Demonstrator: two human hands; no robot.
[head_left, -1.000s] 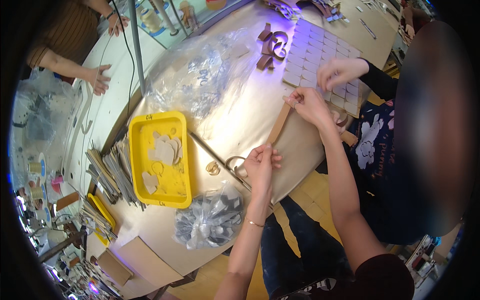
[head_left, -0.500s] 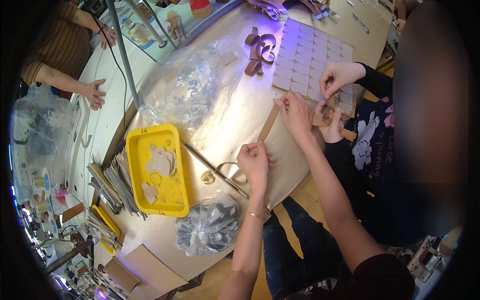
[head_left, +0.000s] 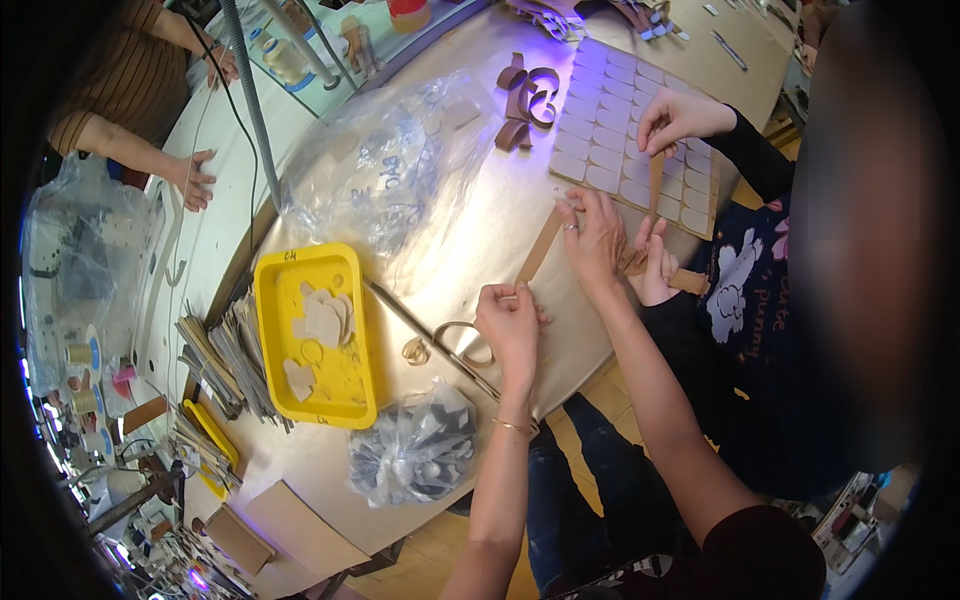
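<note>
Grey and tan flat strips, stacked in a loose bundle (head_left: 228, 350), fan out at the left of the table. Beside them, a yellow rectangular plastic tray with rounded corners (head_left: 366, 385) carries pale, flat, round-edged pieces (head_left: 322, 318). Above it spreads a crumpled, transparent plastic sheet (head_left: 410, 160); below it sits a clear bag packed with grey scraps (head_left: 412, 447). A thin brown strip curved into a loop (head_left: 437, 335) lies just left of the person's left hand (head_left: 508, 322), whose thumb and forefinger pinch the lower end of a narrow tan leather-like strip (head_left: 540, 246). This strip is held over the smooth, gold-sheened table (head_left: 470, 265), flat and straight; its long axis runs obliquely, from lower left to upper right. Its upper end is pinched between the thumb and fingers of the person's right hand (head_left: 598, 240). Curled dark-brown bands (head_left: 518, 100) lie farther up the table. To the right, a board covered with rows of pale rounded tiles (head_left: 615, 115) adjoins a black-sleeved co-worker's hand (head_left: 685, 120), which grips another tan strip (head_left: 656, 185), roughly vertical.
</note>
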